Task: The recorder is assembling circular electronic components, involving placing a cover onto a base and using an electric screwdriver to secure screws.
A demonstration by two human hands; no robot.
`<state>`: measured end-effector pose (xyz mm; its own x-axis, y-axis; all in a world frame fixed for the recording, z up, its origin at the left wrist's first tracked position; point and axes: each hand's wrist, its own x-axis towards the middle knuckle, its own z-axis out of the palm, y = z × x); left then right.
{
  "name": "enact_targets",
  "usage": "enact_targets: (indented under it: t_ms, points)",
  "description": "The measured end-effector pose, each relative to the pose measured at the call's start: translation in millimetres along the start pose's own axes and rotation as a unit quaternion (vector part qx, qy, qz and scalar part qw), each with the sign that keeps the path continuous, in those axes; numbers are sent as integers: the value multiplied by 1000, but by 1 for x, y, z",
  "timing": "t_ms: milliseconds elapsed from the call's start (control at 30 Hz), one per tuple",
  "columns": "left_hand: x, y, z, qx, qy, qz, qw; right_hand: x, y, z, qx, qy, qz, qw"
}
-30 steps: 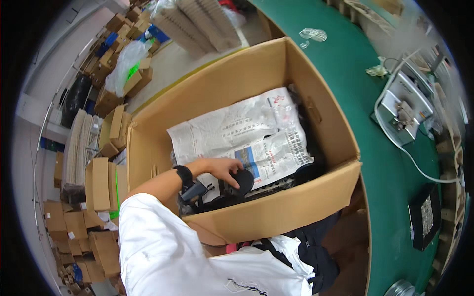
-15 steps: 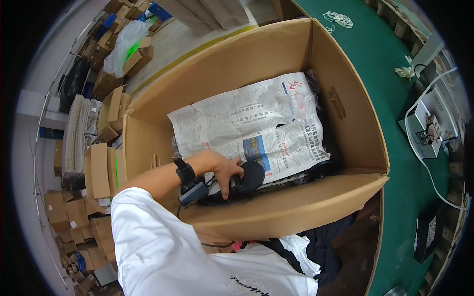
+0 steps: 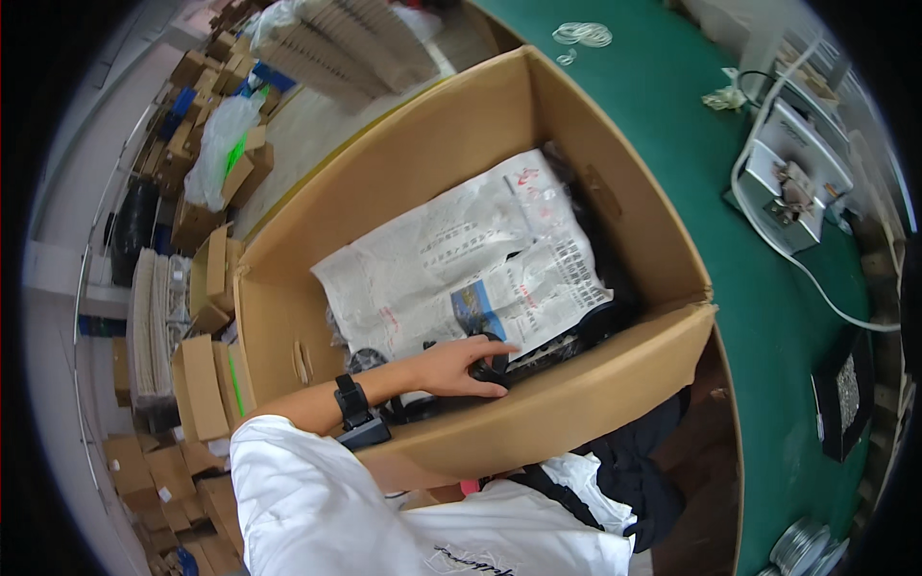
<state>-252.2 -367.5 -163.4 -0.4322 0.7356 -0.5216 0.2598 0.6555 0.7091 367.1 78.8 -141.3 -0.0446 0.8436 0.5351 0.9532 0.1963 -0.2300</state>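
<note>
My left hand (image 3: 453, 369) reaches into a large cardboard box (image 3: 567, 374), close to its near wall. Thumb and fingers curve around a black round piece (image 3: 497, 357), which they partly cover. A sheet of newspaper (image 3: 423, 254) lies creased over most of the contents, just beyond the hand. Dark parts show along its near edge, among them a black round part (image 3: 597, 322) to the right and another round part (image 3: 367, 360) beside the forearm. What lies under the paper is hidden. My right hand is not in view.
Opened cartons (image 3: 202, 389) and piled boxes stand to the left. On the green floor (image 3: 663, 125) to the right are a coil of white cord (image 3: 582, 35), a silver metal device (image 3: 783, 187) with a white cable, and a black tray (image 3: 845, 403).
My left hand has moved rightward along the near wall, and its fingers now curve around the black round piece. The view has turned, so the box appears rotated.
</note>
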Motion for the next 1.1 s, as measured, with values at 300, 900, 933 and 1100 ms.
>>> enact_targets:
  t_ms: [300, 900, 933, 1100]
  points:
    - [-1, 148, -89, -85, 268, 106, 954, -9, 4, -21, 57, 118, 35, 991]
    - [55, 418, 157, -433, -404, 182, 785, 81, -167, -55, 858, -155, 299, 387]
    - [59, 408, 164, -459, -399, 174, 775, 95, -150, -55, 864, -107, 318, 375]
    - [83, 402, 216, -546, -200, 104, 807, 141, -89, -57, 729, -215, 218, 612]
